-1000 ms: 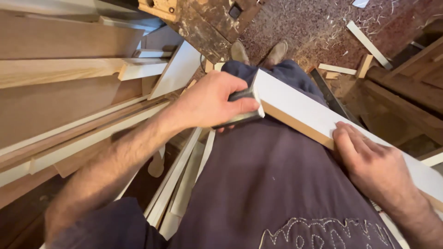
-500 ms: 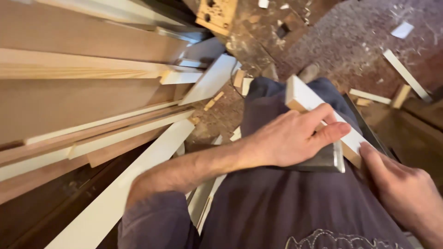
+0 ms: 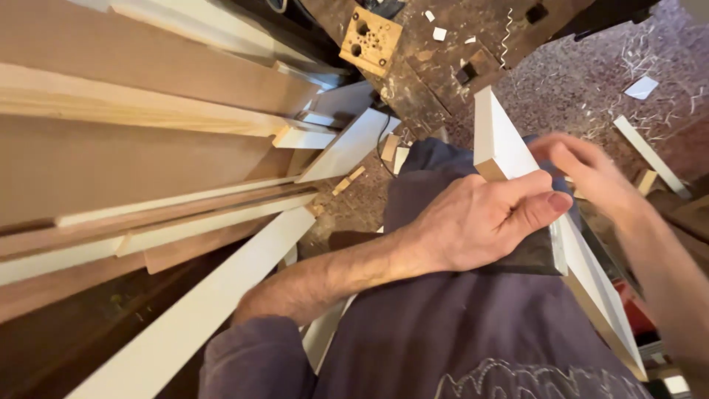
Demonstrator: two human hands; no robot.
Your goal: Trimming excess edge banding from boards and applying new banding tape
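A: White-painted board (image 3: 509,148), one item, long and narrow, raw wood showing along its edge. I log it lying across the lap, long axis running from the far end up by the workbench (image 3: 443,44) down toward my near right.

B: Which hand is on it?

A: My left hand (image 3: 480,222). Fingers are curled and pressed together over a dark flat block (image 3: 535,255), holding it down on the board's painted face. Thumb lies along the block's upper side. The board runs out both ways from that grip: the shorter stretch beyond the knuckles, the longer stretch back toward me on the right.

B: And the right hand (image 3: 591,174)?

A: Blurred. It sits just beyond the left, near the board's far stretch, fingers loosely spread; I cannot tell whether it touches the board or closes on anything.

B: Nearer hand, then?

A: Left, in contact through the block. Right is close beside it.

B: Surroundings?

A: Stacked wooden planks (image 3: 148,125) and white trim strips (image 3: 214,303) well off to the left of the grip; shavings on the floor (image 3: 620,66) beyond it.
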